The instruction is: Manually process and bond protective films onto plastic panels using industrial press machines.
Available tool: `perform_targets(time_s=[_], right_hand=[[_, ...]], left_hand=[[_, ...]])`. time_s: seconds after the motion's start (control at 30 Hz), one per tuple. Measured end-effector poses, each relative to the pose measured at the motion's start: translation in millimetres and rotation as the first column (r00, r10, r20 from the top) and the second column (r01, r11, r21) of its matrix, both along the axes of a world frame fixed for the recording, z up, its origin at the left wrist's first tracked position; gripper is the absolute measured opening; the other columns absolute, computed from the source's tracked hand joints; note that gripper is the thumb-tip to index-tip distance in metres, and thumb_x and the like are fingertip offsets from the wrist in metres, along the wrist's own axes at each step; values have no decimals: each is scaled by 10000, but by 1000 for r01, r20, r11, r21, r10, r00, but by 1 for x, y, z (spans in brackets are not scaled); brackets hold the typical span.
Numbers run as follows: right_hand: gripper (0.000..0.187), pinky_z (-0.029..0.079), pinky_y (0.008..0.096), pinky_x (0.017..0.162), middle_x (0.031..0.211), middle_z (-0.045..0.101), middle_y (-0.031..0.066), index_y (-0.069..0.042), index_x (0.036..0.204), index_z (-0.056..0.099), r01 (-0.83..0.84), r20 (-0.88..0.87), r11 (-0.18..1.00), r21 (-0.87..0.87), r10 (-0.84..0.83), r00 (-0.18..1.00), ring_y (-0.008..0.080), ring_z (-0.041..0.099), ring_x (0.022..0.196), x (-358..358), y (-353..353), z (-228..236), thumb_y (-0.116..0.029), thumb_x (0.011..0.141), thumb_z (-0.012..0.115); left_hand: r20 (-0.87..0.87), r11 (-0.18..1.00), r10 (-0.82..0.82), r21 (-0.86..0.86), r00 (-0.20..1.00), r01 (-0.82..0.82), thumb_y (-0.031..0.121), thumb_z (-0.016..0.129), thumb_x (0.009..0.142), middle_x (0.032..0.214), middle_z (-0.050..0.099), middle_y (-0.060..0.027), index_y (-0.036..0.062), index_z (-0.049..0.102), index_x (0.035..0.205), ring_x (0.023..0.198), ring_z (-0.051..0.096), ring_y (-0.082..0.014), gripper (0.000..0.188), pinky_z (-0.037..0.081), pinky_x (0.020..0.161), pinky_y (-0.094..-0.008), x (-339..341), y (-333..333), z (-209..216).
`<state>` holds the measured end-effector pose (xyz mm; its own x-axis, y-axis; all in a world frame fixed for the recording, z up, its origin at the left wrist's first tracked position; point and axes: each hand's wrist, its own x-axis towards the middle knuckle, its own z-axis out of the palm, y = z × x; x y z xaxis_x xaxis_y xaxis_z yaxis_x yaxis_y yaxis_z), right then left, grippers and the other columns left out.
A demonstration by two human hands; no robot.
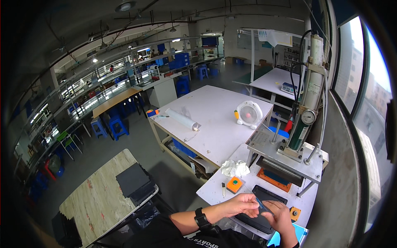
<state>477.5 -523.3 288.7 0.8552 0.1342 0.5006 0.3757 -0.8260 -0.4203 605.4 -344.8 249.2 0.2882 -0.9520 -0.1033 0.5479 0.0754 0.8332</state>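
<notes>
Both my hands are raised over a black tray (258, 191) on the white bench. Between them is a small, thin, dark flat piece with a bluish edge (261, 205). My left hand (241, 206), with a black watch on its wrist, pinches one side of it. The fingers of my right hand (279, 215) are closed on the other side. What kind of piece it is, I cannot make out. An orange box with a green push button (235, 184) sits beyond my left hand, and another orange button box (295, 213) stands to the right of my right hand.
A metal press (285, 155) with an upright cylinder and gauge stands over an orange-framed plate (274, 179). A cutter knife (223, 189) and crumpled white cloth (235, 168) lie nearby. Behind is a white table (219, 132) with a fan (249, 114). Black sheets (134, 182) lie on the left table.
</notes>
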Motion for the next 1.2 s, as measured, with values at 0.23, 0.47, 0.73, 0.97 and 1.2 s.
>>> perform_targets(time_s=[0.23, 0.47, 0.73, 0.97, 1.2], right_hand=[[213, 481, 389, 668, 798, 646, 142, -7, 919, 650, 47, -33, 989, 138, -43, 999, 326, 614, 734, 1, 19, 8, -146, 763, 691], [106, 483, 343, 586, 718, 627, 150, 7, 797, 654, 100, -182, 938, 331, -40, 982, 281, 615, 629, 4, 20, 7, -98, 806, 642], [185, 398, 228, 497, 611, 554, 14, 11, 740, 608, 271, -417, 686, 675, 51, 907, 72, 499, 531, 24, -9, -22, -112, 880, 610], [198, 376, 216, 486, 599, 541, -3, -10, 712, 600, 307, -465, 609, 731, 115, 878, 68, 476, 516, 66, -30, -60, -122, 875, 617], [208, 367, 228, 479, 596, 537, 0, -25, 692, 597, 301, -462, 582, 756, 148, 874, 77, 470, 508, 106, -43, -109, -129, 872, 619]], left_hand=[[391, 1000, 8, 7, 920, -11, 112, 588, 910, 820, 634, -73, 11, 519, 905, 759, 637, -128, 123, 527, 708, -268, -14, -12, -6], [496, 995, 5, 81, 868, -52, 174, 586, 917, 771, 591, -21, 31, 526, 846, 714, 620, -102, 170, 508, 650, -236, -15, -8, -7], [403, 956, 187, 137, 896, -260, 258, 543, 939, 614, 533, 0, 75, 513, 746, 558, 534, -85, 268, 428, 538, -224, 6, 31, -25], [429, 839, 332, 274, 840, -471, 223, 566, 914, 583, 507, 3, 94, 496, 704, 481, 484, -93, 256, 461, 577, -252, 52, 89, -47], [523, 690, 408, 360, 748, -628, 202, 581, 888, 563, 488, 6, 86, 499, 673, 461, 467, -87, 257, 424, 486, -251, 84, 115, -82]])
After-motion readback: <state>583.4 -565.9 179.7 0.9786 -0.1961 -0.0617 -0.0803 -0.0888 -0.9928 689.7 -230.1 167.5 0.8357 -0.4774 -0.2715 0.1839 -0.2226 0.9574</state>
